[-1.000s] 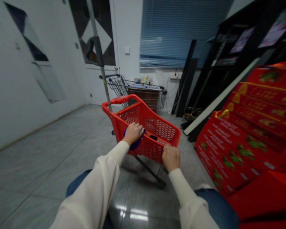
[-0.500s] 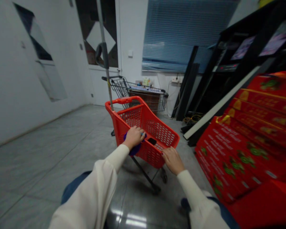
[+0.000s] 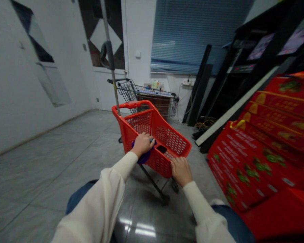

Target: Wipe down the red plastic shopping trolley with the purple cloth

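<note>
Pressing the left hand (image 3: 142, 144) down on a purple cloth (image 3: 144, 158), curling the fingers over it and pinning it against the near rim of the small red cart (image 3: 141, 123). Clasping that same rim with the right hand (image 3: 180, 170), folding the fingers over the edge close to the near corner. Keeping the cart standing on its wheels on the glossy grey floor (image 3: 53, 152), just ahead of the knees, in front of a wire trolley (image 3: 157, 101) and well left of the stacked red cartons (image 3: 255, 148). Judging by the looks of it: handling a light, fairly stiff plastic basket, probably rolling freely on smooth tile and apt to skate away or tip under a one-sided push. Likely best taking hold at the thick rim or the handle bar at the far end, not at the perforated walls, which may flex. Comparing with half a second ago: now wrapping the right hand more tightly over the rim and slightly further inward, instead of laying it flatter. Leaving the left hand and cloth on the same spot, and finding the cart roughly where it stood.
</note>
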Demonstrator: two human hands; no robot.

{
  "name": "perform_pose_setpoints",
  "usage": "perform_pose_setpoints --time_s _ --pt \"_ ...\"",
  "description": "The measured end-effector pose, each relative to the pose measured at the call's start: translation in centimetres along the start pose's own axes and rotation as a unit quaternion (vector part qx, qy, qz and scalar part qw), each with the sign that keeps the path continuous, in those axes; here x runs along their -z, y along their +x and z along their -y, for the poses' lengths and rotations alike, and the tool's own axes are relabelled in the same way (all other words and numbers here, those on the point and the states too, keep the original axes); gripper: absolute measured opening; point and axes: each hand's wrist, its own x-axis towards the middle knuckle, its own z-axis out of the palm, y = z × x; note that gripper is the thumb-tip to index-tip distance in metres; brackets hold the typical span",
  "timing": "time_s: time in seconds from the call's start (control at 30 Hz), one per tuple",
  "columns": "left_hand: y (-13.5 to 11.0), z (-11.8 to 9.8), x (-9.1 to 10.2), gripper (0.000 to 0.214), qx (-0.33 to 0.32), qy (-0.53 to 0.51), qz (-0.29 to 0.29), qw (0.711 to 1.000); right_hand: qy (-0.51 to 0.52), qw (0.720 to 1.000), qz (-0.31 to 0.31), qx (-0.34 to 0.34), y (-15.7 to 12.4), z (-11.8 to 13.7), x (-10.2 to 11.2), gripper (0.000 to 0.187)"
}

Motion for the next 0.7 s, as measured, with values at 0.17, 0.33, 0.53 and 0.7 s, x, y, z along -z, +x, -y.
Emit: perform_pose_setpoints --time_s 0.17,0.33,0.53,0.7 --pt "-2.0 -2.2 -0.2 0.037 -0.031 -0.013 -0.012 0.999 -0.003 0.999 -0.002 -0.036 0.2 3.4 -0.1 0.034" --pt "-2.4 -1.0 0.2 0.035 -0.103 -0.024 0.02 0.994 0.063 0.997 0.045 0.0 1.2 3.2 0.3 0.035" --pt "-1.8 1.5 0.0 0.037 -0.035 -0.009 0.009 0.999 0.095 0.987 0.098 0.089 2.9 -0.8 -0.3 0.034" --pt "-3.0 -1.3 -1.0 0.035 -0.107 -0.033 0.002 0.994 0.03 0.993 0.088 0.072 3.5 -0.6 -1.6 0.028"
